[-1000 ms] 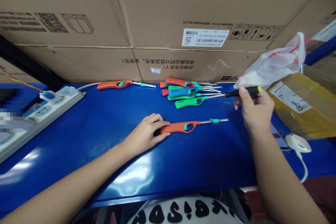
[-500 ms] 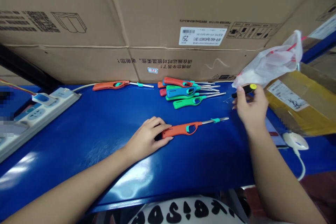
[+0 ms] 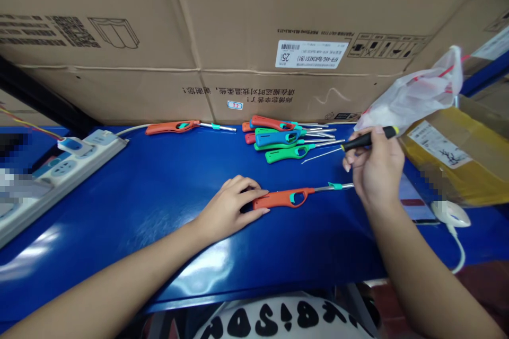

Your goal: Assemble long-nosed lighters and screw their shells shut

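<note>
An orange lighter point(image 3: 280, 198) with a teal trigger lies on the blue table, its metal tube toward the right. My left hand point(image 3: 230, 209) grips the handle end between thumb and fingers. Above the tube's tip, my right hand point(image 3: 377, 169) holds a black and yellow screwdriver point(image 3: 360, 141), its thin shaft slanting down to the left. Behind them rests a pile of several lighters, with a green one point(image 3: 286, 154) in front and a blue one point(image 3: 276, 138) and a red one point(image 3: 271, 123) above it. Another orange lighter point(image 3: 173, 127) lies apart at the back left.
A large cardboard box point(image 3: 238, 47) stands along the back. The left side holds a white power strip point(image 3: 75, 169). At the right are a plastic bag point(image 3: 421, 90), a taped carton point(image 3: 457, 159), a flat device point(image 3: 415, 206) and a white charger with cable point(image 3: 453, 214).
My right hand has turned the screwdriver so its shaft points left, now clearly visible. The view has shifted slightly; my left hand keeps its grip on the orange lighter.
</note>
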`<state>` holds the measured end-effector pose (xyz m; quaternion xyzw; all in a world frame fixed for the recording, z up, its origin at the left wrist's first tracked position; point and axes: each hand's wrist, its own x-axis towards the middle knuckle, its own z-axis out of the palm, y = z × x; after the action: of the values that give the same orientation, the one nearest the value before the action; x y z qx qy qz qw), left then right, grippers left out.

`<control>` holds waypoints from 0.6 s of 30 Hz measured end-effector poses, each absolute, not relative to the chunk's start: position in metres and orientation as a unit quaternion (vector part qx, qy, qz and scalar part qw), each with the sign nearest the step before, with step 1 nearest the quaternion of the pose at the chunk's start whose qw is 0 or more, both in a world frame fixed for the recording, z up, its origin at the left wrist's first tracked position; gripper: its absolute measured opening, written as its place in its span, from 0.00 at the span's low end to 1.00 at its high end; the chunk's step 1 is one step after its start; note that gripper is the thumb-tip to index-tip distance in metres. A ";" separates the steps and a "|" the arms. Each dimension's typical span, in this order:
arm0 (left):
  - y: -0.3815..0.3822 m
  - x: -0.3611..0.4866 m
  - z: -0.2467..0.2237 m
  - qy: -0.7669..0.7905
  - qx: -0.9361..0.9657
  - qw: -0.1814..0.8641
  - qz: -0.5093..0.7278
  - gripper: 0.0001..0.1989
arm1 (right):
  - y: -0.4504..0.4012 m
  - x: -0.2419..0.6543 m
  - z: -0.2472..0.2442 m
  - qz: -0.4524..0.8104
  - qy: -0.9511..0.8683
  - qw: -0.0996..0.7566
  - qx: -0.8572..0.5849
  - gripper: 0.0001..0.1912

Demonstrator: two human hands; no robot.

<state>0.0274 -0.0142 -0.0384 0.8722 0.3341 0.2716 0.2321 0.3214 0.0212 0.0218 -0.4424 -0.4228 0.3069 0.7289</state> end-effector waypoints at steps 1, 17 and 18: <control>-0.016 0.029 -0.036 0.338 0.861 0.246 0.289 0.19 | 0.018 0.311 0.025 0.342 -0.425 0.716 -0.436 0.20; -0.026 0.034 -0.017 0.380 0.713 0.410 0.423 0.10 | -0.004 0.249 0.008 0.536 -0.402 0.618 -0.411 0.18; -0.026 0.034 -0.018 0.385 0.710 0.417 0.416 0.10 | -0.004 0.249 0.007 0.540 -0.397 0.617 -0.414 0.19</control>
<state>0.0339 -0.0256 -0.0176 0.7103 0.3848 0.4161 0.4175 0.2490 -0.0037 0.0068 -0.4135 -0.3968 0.5397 0.6167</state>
